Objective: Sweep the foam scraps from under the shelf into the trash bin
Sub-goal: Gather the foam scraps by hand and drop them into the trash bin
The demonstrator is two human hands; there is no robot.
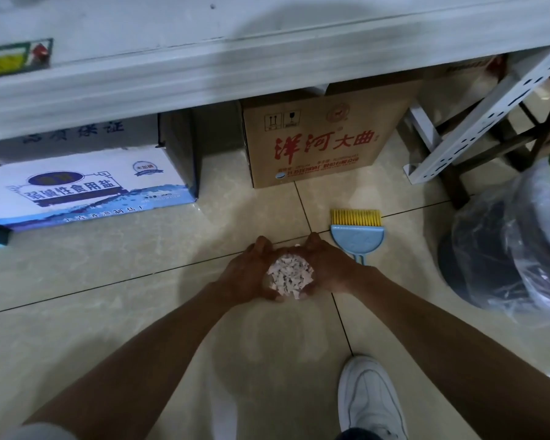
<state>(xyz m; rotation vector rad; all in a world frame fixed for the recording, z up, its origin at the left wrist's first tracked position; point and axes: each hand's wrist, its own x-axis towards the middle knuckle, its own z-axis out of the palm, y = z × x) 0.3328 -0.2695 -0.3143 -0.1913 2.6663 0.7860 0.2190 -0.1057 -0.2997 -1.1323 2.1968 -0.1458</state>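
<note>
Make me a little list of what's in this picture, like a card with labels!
hands: left hand and right hand cupped together
held: pile of foam scraps
brush: blue hand broom with yellow bristles, lying on the floor
bin: trash bin with clear liner, at right
boxes: brown carton and white-blue box under the shelf

Glossy beige tiled floor (92,281) with dark grout lines; white metal shelf (204,74) above it, its perforated upright (477,122) at right
</note>
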